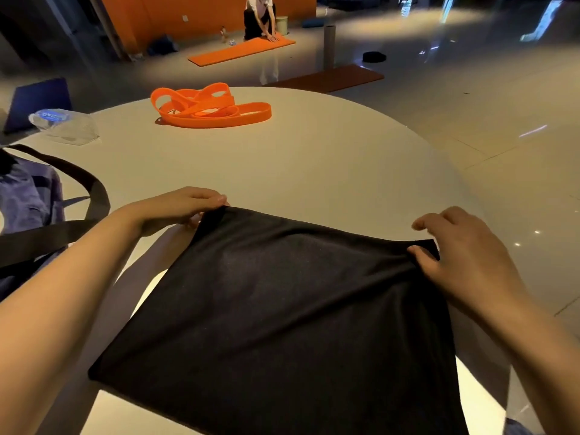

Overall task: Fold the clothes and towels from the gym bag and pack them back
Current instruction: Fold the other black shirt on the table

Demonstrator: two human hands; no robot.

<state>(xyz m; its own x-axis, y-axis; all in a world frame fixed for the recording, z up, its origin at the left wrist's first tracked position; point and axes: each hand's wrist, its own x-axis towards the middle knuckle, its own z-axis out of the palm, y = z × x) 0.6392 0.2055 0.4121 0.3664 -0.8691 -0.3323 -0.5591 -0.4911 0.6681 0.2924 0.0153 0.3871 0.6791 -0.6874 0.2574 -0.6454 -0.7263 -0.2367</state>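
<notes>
A black garment lies spread across the near part of a round white table, its far edge pulled taut between two hands and its near end running out of view at the bottom. The left hand pinches the far left corner of the cloth, thumb on top and fingers curled underneath, with the forearm reaching in from the lower left. The right hand grips the far right corner, thumb pressed onto the fabric where it bunches into small creases, while the other fingers are bent above the table's edge. The cloth looks flat and smooth over most of its surface, with folds radiating from the right-hand corner.

At the left edge of the table sits a dark blue gym bag, partly cut off by the frame, with a wide black strap looping over the tabletop towards the left forearm. Farther back on the table lies a tangle of orange resistance bands, well apart from the garment, and a clear plastic bottle lies on its side near the far left rim.

On the floor beyond the table, a person kneels with both hands on an orange mat; a darker mat lies nearer the table
</notes>
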